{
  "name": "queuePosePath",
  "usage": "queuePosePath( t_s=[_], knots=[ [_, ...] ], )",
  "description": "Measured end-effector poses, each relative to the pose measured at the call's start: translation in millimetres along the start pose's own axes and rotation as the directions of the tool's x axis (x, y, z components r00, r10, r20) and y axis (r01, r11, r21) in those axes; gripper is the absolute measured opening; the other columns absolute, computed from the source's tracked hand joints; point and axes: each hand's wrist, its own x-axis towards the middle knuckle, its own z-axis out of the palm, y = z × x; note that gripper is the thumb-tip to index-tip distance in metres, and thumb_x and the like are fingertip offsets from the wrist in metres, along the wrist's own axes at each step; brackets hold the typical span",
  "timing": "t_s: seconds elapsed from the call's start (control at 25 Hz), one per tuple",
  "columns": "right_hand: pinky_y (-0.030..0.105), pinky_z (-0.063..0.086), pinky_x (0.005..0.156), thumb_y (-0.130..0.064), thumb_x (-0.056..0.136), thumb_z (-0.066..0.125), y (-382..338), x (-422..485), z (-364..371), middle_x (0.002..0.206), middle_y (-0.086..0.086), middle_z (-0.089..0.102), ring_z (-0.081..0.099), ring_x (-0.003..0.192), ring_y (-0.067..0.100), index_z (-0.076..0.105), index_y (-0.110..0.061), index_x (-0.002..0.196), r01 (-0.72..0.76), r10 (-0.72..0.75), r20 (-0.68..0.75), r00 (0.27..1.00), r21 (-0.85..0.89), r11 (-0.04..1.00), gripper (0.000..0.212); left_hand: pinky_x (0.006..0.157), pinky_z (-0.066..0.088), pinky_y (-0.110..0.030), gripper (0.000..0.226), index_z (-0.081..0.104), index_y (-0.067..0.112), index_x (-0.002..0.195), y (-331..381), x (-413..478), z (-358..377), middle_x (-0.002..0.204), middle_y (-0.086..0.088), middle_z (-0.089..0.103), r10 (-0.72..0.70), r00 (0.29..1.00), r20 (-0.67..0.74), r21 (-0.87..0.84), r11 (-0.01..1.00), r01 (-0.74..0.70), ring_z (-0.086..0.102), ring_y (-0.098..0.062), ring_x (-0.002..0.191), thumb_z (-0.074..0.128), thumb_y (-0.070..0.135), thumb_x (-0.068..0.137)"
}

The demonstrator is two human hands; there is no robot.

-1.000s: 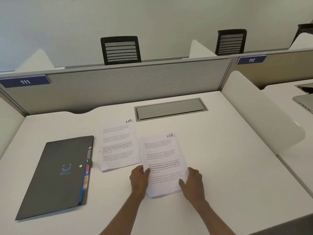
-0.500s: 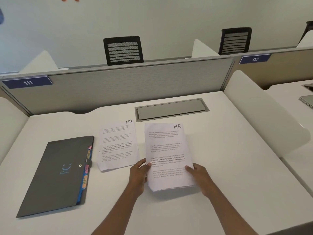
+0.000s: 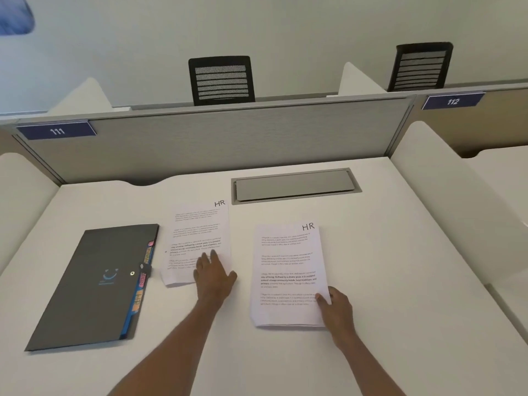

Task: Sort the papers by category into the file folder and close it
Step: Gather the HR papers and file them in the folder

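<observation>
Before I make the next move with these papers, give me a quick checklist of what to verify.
1. Flat contact of left hand on loose sheet: ok.
2. Pinch of right hand on stack, at its near right corner: ok.
3. Both loose sheet and top of stack marked HR: ok.
4. Is file folder open for papers: not ok, it lies shut with its strap snapped.
5. Categories of sheets lower in stack: cannot tell.

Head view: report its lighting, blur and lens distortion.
Head view: soft, even light, with faint shadows beside the left hand and right hand; no glare on the desk; wide-lens stretch splays the desk's sides; the blue shape at top left is blurred; HR on the paper stack reads, its print does not.
</observation>
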Motion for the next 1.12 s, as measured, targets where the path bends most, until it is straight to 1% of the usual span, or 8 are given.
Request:
queuePosePath(
  t_s=[0.12,0.32,0.48,0.6,0.72,0.88,1.0,1.12],
  knots=[
    [0.034,0.053,0.077,-0.014,0.095,0.066,1.2,2.0,0.7,0.097,0.002,0.076,0.069,0.089,0.025,0.072,-0.010,0.096,-0.016,0.016,-0.011,1.000,0.010,1.000,0.007,0.124,0.027,-0.052,0.090,0.023,0.004,0.163,1.1,4.6,5.6,0.166,-0.021,0.030,-0.015,1.000,-0.021,0.066,0.998,0.016,0.026,-0.039,0.155,0.064,0.046,0.095],
    [0.028,0.047,0.068,-0.017,0.095,0.066,3.0,6.5,-2.6,0.095,0.000,0.076,0.069,0.087,0.024,0.072,-0.010,0.095,-0.038,0.037,0.025,0.999,0.013,0.999,0.008,0.104,0.049,-0.051,0.056,0.047,0.001,0.146,1.9,1.8,7.5,0.141,-0.021,0.058,-0.011,0.992,-0.130,0.068,0.997,0.020,0.052,-0.039,0.134,0.053,0.005,0.091],
    [0.026,0.045,0.061,-0.017,0.094,0.067,-1.0,11.7,-7.7,0.091,-0.001,0.077,0.069,0.082,0.023,0.073,-0.011,0.092,-0.104,0.101,0.080,0.992,0.038,0.994,0.009,0.109,0.050,-0.047,0.054,0.049,0.003,0.150,-6.4,-8.0,5.4,0.155,-0.015,0.053,-0.005,0.984,-0.177,0.035,0.999,0.011,0.054,-0.034,0.140,0.044,-0.001,0.097],
    [0.025,0.046,0.060,-0.017,0.094,0.067,-7.2,15.9,-10.9,0.092,0.000,0.076,0.067,0.081,0.021,0.074,-0.011,0.094,-0.159,0.156,0.102,0.983,0.022,0.987,0.009,0.120,0.041,-0.046,0.047,0.059,0.007,0.145,0.4,-18.8,0.1,0.157,-0.009,0.055,-0.018,0.966,-0.260,-0.103,0.995,-0.009,0.052,-0.031,0.144,0.041,0.002,0.103],
    [0.027,0.047,0.064,-0.017,0.093,0.067,-7.9,20.6,-12.1,0.096,0.003,0.076,0.068,0.084,0.024,0.074,-0.010,0.097,-0.191,0.188,0.129,0.974,0.008,0.982,0.011,0.126,0.035,-0.044,0.046,0.057,0.010,0.149,24.3,-37.7,-4.1,0.158,-0.006,0.053,0.071,0.934,-0.350,-0.169,0.976,-0.137,0.047,-0.027,0.149,0.047,0.003,0.105],
    [0.026,0.045,0.064,-0.017,0.092,0.067,-10.4,24.9,-13.1,0.102,0.005,0.076,0.067,0.087,0.025,0.075,-0.010,0.103,-0.226,0.225,0.165,0.960,-0.013,0.974,0.015,0.126,0.035,-0.044,0.051,0.055,0.016,0.152,55.9,-67.0,3.7,0.161,-0.002,0.050,0.230,0.902,-0.367,-0.194,0.929,-0.316,0.045,-0.023,0.151,0.052,0.001,0.104],
    [0.023,0.046,0.057,-0.018,0.093,0.067,-11.7,26.1,-15.7,0.101,0.004,0.076,0.068,0.088,0.024,0.075,-0.010,0.104,-0.220,0.221,0.182,0.958,-0.026,0.975,0.016,0.122,0.039,-0.047,0.056,0.058,0.012,0.150,75.7,-90.3,24.5,0.158,-0.007,0.054,0.403,0.853,-0.331,-0.096,0.885,-0.455,0.050,-0.027,0.147,0.054,-0.007,0.098],
    [0.026,0.050,0.063,-0.018,0.093,0.068,-9.4,26.1,-16.3,0.100,0.005,0.077,0.071,0.090,0.026,0.075,-0.010,0.103,-0.212,0.209,0.201,0.957,-0.007,0.977,0.015,0.110,0.051,-0.055,0.057,0.062,0.009,0.145,77.9,-109.9,55.8,0.153,-0.008,0.059,0.575,0.764,-0.293,0.061,0.809,-0.585,0.058,-0.030,0.140,0.044,-0.003,0.091]
  ],
)
